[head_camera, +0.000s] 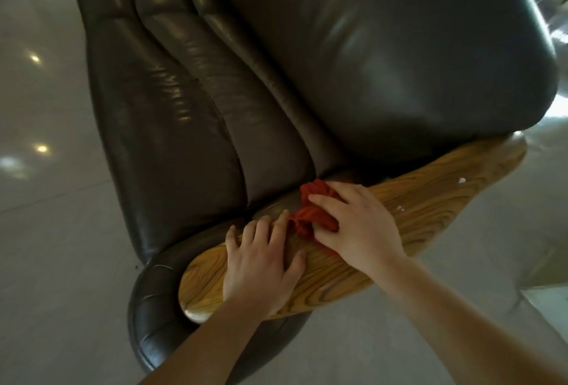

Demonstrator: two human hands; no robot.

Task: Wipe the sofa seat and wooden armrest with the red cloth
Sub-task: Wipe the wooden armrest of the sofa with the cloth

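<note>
A dark brown leather sofa fills the view, its seat cushion [196, 126] left of centre and the big back cushion [384, 46] at the upper right. The wooden armrest [430, 197] with bold grain runs across the lower middle. The bunched red cloth [310, 212] lies on the armrest near its middle. My right hand [356, 224] presses down on the cloth, fingers spread over it. My left hand [261, 264] lies flat on the bare wood just left of the cloth, fingertips touching its edge.
Pale glossy floor tiles [40, 231] surround the sofa on the left and below. The padded leather arm front [153, 307] curves under the armrest's near end. Small white specks [461, 181] mark the wood toward its far end.
</note>
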